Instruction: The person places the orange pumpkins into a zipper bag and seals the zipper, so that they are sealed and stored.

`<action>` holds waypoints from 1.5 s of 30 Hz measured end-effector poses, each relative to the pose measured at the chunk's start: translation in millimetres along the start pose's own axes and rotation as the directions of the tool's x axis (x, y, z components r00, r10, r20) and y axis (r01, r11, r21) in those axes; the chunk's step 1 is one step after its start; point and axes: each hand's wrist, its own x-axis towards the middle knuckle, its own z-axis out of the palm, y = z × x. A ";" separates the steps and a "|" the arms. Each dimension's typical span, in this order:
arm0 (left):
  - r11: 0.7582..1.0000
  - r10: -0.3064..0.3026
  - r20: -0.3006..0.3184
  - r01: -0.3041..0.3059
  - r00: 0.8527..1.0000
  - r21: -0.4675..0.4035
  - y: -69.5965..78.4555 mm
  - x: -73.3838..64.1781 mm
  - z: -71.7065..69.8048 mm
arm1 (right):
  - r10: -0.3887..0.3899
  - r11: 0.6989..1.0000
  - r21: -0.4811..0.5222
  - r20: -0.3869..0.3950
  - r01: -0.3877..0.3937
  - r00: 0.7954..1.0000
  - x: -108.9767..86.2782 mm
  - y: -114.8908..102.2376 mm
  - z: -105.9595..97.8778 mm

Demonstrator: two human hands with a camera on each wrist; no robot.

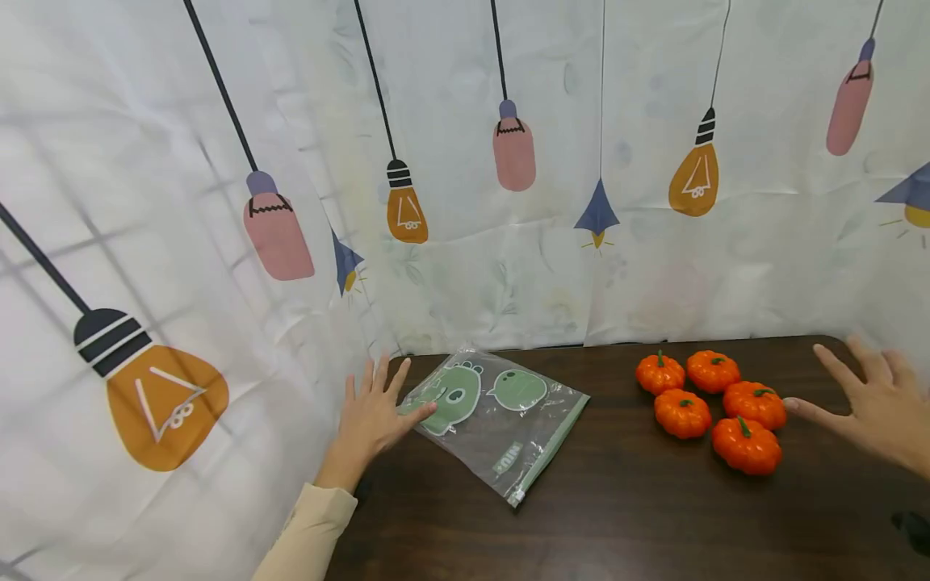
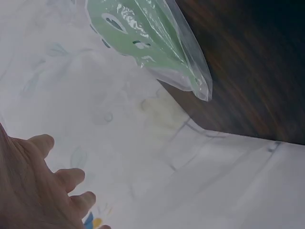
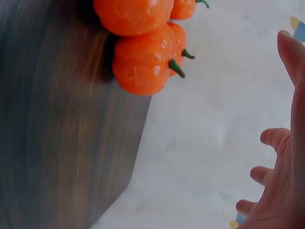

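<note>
My left hand (image 1: 374, 415) is raised with fingers spread at the left end of the table, holding nothing. Beside it lies a clear zip bag (image 1: 501, 456) printed with green cartoon shapes, its green slider edge toward the right. In the left wrist view the bag (image 2: 143, 33) is apart from the hand (image 2: 38, 186). My right hand (image 1: 879, 399), fingers spread, hovers to the right of several small orange pumpkins (image 1: 747, 445) with green stems. A gap separates the hand (image 3: 281, 167) from the pumpkins (image 3: 143, 62) in the right wrist view.
The dark wooden table (image 1: 610, 516) ends at a white curtain (image 1: 465, 274) printed with lamps and bulbs, which hangs behind and along the left side. A small dark object (image 1: 911, 531) shows at the right edge of the head view.
</note>
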 end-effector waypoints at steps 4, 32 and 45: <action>1.000 0.006 -0.006 -0.007 1.000 -0.014 6.2 -10.7 4.2 | 0.004 1.000 -0.005 0.007 -0.004 1.000 -8.8 -6.7 5.8; 0.990 0.062 0.068 -0.053 0.996 -0.133 66.8 -46.7 54.9 | -0.051 0.993 0.103 0.022 0.049 0.998 -27.3 -58.6 41.2; 0.930 0.166 -0.105 -0.191 0.981 -0.315 113.2 -37.5 61.5 | -0.101 0.946 0.309 -0.016 0.101 0.995 -13.1 -100.2 37.1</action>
